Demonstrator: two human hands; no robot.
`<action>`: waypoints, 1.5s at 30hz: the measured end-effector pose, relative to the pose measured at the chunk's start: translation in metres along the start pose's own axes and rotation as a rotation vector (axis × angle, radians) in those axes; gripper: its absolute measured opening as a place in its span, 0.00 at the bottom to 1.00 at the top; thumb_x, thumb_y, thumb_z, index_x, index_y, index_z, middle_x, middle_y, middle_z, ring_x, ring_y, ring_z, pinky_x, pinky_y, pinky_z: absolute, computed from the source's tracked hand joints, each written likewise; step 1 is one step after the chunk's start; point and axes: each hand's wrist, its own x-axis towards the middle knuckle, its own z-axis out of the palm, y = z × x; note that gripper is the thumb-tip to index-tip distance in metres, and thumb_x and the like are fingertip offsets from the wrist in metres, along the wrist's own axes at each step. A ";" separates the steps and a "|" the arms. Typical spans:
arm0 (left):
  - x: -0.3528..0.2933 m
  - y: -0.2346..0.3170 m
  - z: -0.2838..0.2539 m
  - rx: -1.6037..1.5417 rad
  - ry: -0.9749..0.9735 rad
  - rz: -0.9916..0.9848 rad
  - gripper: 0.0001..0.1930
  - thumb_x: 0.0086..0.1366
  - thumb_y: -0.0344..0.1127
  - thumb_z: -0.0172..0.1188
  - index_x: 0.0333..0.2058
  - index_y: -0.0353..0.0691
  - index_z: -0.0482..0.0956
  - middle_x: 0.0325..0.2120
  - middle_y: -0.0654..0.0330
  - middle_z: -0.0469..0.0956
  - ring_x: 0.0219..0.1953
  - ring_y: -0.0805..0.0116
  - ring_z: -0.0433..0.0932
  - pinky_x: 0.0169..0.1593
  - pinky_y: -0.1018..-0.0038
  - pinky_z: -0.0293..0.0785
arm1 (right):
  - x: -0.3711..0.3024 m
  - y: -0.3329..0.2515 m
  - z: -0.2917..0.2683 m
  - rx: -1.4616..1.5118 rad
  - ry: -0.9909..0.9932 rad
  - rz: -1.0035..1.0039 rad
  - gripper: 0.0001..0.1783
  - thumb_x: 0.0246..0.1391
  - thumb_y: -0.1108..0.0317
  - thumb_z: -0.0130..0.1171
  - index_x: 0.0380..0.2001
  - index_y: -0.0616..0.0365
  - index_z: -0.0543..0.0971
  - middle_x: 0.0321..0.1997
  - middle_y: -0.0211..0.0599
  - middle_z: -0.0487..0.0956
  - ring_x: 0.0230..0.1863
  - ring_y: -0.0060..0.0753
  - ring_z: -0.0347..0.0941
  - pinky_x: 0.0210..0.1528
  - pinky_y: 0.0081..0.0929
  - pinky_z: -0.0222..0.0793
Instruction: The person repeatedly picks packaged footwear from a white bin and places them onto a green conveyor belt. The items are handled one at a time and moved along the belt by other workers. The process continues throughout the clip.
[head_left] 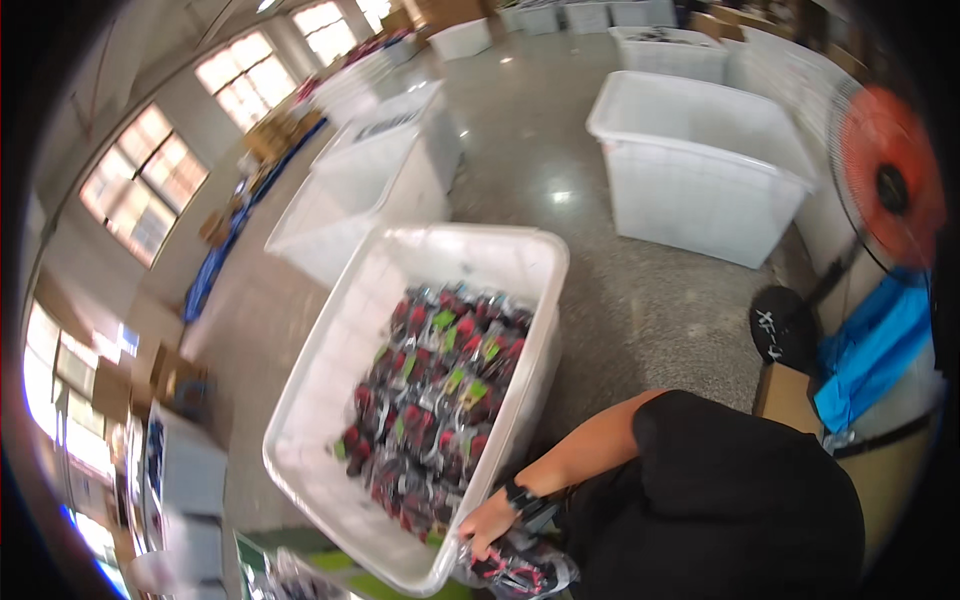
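My right hand, with a black watch on its wrist, is at the near right corner of a large white plastic bin. Its fingers are closed on a clear plastic bag with black and pink contents whose kind I cannot make out. Bag and hand are just outside the bin's rim. Inside the bin lie many clear-bagged red and black items, several with bright green tags. My left hand is outside the picture.
More white bins stand ahead: a deep one on the right, others on the left. A red-bladed fan and blue sheeting are at the right. Green and white material lies below the near bin. Cardboard boxes line the windowed wall.
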 end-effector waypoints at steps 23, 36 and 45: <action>0.026 0.013 0.028 0.046 -0.157 0.015 0.27 0.74 0.41 0.56 0.67 0.37 0.64 0.55 0.50 0.76 0.57 0.54 0.78 0.55 0.58 0.82 | -0.381 -0.025 -0.215 0.316 1.508 -0.202 0.17 0.62 0.56 0.65 0.45 0.56 0.80 0.34 0.32 0.82 0.31 0.27 0.82 0.31 0.29 0.80; -0.095 -0.077 -0.083 -0.473 0.635 -0.297 0.37 0.73 0.45 0.65 0.74 0.49 0.56 0.45 0.65 0.77 0.45 0.73 0.76 0.50 0.66 0.75 | -0.082 -0.042 -0.084 -0.136 0.488 -0.072 0.17 0.64 0.73 0.60 0.55 0.65 0.78 0.36 0.29 0.80 0.33 0.18 0.73 0.38 0.21 0.71; -0.026 -0.122 -0.261 0.363 0.940 -0.208 0.28 0.68 0.45 0.67 0.59 0.29 0.77 0.53 0.48 0.75 0.55 0.57 0.72 0.61 0.65 0.69 | -0.054 -0.033 -0.035 -0.353 0.354 0.036 0.17 0.59 0.76 0.62 0.52 0.67 0.77 0.33 0.28 0.79 0.33 0.14 0.71 0.38 0.18 0.68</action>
